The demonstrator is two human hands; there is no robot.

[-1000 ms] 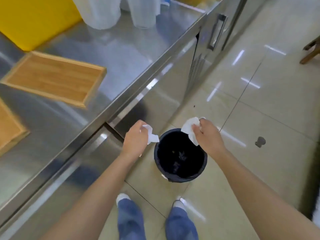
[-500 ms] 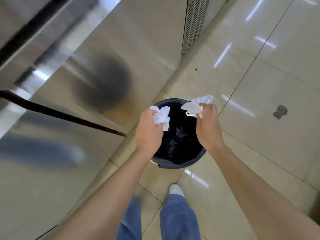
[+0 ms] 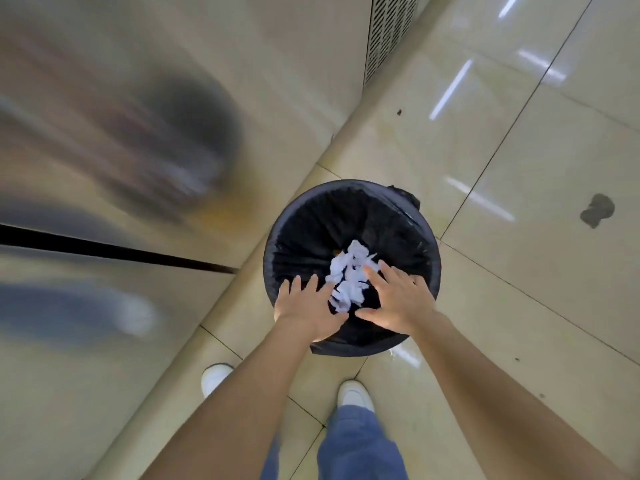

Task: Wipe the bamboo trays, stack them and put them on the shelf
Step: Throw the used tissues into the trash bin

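A round black bin [image 3: 424,233] lined with a black bag stands on the tiled floor in front of my feet. Crumpled white paper wipes [image 3: 349,275] lie or fall inside it, between my hands. My left hand [image 3: 306,310] hovers over the bin's near-left rim, fingers spread, holding nothing. My right hand [image 3: 398,299] is over the near-right part of the bin, fingers also apart and empty. No bamboo tray is in view.
The steel front of the counter cabinet [image 3: 121,133] fills the left side, with a vent grille [image 3: 389,29] at the top. Beige floor tiles [image 3: 519,150] spread to the right, with a dark stain [image 3: 597,209]. My white shoes [image 3: 355,393] stand just behind the bin.
Both hands held crumpled white wipes above the bin; now the fingers have spread and the wipes have dropped into the bin. My view has tilted down, away from the countertop and trays.
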